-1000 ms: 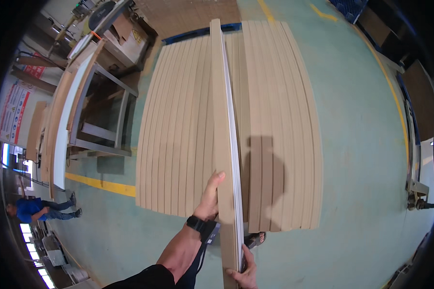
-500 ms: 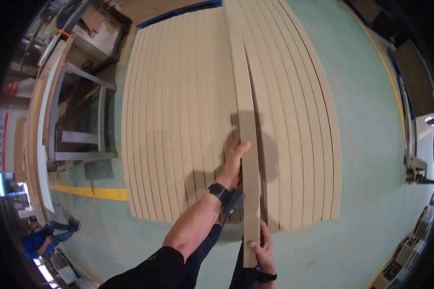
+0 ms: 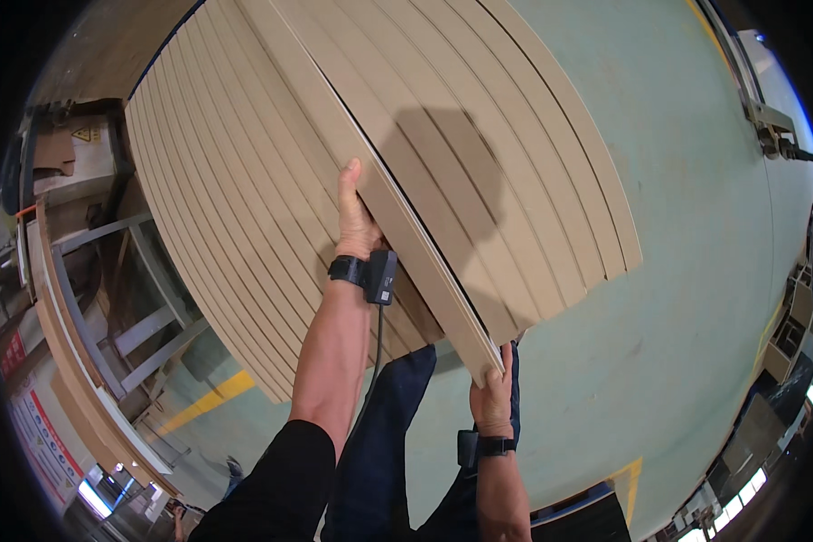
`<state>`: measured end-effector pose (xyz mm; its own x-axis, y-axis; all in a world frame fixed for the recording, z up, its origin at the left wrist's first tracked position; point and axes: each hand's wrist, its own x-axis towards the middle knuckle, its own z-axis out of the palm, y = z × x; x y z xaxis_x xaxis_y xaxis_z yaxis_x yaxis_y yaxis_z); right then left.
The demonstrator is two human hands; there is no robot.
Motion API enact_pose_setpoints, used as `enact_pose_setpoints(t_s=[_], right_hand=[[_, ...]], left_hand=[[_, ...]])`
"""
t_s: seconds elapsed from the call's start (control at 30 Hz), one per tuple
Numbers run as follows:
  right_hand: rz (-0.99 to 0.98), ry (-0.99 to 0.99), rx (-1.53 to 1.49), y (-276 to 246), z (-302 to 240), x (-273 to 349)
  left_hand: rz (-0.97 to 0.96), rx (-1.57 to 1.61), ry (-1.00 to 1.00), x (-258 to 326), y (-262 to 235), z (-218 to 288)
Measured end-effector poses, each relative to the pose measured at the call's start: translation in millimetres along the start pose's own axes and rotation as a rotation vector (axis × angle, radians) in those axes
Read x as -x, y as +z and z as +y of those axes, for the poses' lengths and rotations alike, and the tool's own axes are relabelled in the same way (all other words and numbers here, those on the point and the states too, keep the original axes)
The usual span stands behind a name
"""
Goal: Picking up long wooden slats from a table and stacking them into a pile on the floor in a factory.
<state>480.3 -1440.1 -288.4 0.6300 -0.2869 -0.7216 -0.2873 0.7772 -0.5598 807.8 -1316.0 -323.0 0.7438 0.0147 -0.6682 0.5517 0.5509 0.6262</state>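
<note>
Slanting now from upper left to lower right, both the rows and the held piece ran nearly upright half a second ago, since the view has turned; the gap at the held piece's right side also looks narrower near the wearer.

The left hand [image 3: 359, 217] grips the long, straight, beige wood-like strip [image 3: 411, 239] partway along, thumb over its left edge and fingers mostly hidden beneath; the right hand [image 3: 492, 393] holds the near end of that strip between thumb and fingers, just beyond the near ends of the rows; the far end runs away past the left hand and out of view.

To the left of the left hand lie narrow beige strips in a close-set row [image 3: 235, 181]; to its right, across a thin dark gap, lies a second row of matching beige strips [image 3: 524, 190]; well apart, farther left, stands a grey metal-framed tabletop [image 3: 144, 331].

As far as can be judged, most strips are already laid side by side; the held one lies between the rows, not yet let go; whether it rests fully flat, I cannot tell.
</note>
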Motion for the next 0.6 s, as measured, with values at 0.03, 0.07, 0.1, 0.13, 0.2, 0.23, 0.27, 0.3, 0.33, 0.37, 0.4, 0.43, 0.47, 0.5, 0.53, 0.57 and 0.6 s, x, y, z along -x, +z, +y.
enact_pose_setpoints(t_s=[0.03, 0.07, 0.1, 0.13, 0.2, 0.23, 0.27, 0.3, 0.33, 0.37, 0.4, 0.43, 0.47, 0.5, 0.53, 0.57, 0.6], right_hand=[[0.067, -0.034, -0.027, 3.2, -1.2, -5.0], [0.043, -0.042, -0.033, 5.8, -3.2, -8.6], [-0.039, -0.023, -0.019, 7.9, -5.5, -11.2], [-0.004, -0.023, -0.019, 9.6, -7.8, -13.0], [0.054, -0.067, -0.024, 12.0, -11.1, -15.6], [0.028, -0.053, 0.013, 12.8, -11.6, -16.6], [0.063, -0.033, 0.013, 13.4, -11.3, -17.9], [0.098, -0.066, -0.006, 13.9, -10.1, -19.2], [0.105, -0.093, -0.024, 14.4, -8.1, -20.6], [0.061, -0.088, -0.022, 14.8, -5.4, -22.4], [0.076, -0.105, -0.038, 15.1, -1.9, -24.7], [0.109, -0.138, -0.063, 15.3, 2.3, -27.5], [0.161, -0.181, -0.065, 15.3, 7.1, -30.6], [0.164, -0.198, -0.067, 15.2, 11.7, -33.5], [0.247, -0.227, -0.098, 14.8, 15.7, -35.6], [0.325, -0.148, -0.141, 14.0, 18.5, -36.9], [0.289, -0.196, -0.196, 13.0, 20.2, -38.1]], left_hand=[[-0.06, 0.001, -0.046, -2.7, -0.6, -0.8], [-0.068, -0.013, -0.073, -4.6, -1.7, -1.1], [0.004, -0.019, -0.082, -6.5, -2.6, 0.3], [-0.083, -0.032, -0.095, -7.5, -3.1, 2.4], [0.023, -0.182, 0.02, -7.6, -3.7, 10.1], [-0.004, -0.187, -0.014, -8.1, -4.1, 16.9], [0.011, -0.317, 0.076, -9.2, -5.1, 26.2], [0.113, -0.437, 0.195, -8.8, -6.7, 33.8], [0.036, -0.452, 0.171, -12.2, -6.0, 39.8], [-0.042, -0.37, 0.178, -20.5, -3.2, 46.1], [-0.122, -0.288, 0.181, -29.2, -0.6, 49.7], [-0.149, -0.173, 0.216, -37.4, 1.6, 49.0], [-0.2, -0.207, 0.186, -45.1, 3.4, 44.4], [-0.033, -0.259, 0.117, -53.5, 7.4, 38.1], [0.176, -0.306, 0.122, -64.8, 10.2, 39.8], [0.08, -0.408, 0.147, -66.2, 10.1, 38.1], [0.052, -0.373, 0.142, -70.7, 11.4, 40.5]])
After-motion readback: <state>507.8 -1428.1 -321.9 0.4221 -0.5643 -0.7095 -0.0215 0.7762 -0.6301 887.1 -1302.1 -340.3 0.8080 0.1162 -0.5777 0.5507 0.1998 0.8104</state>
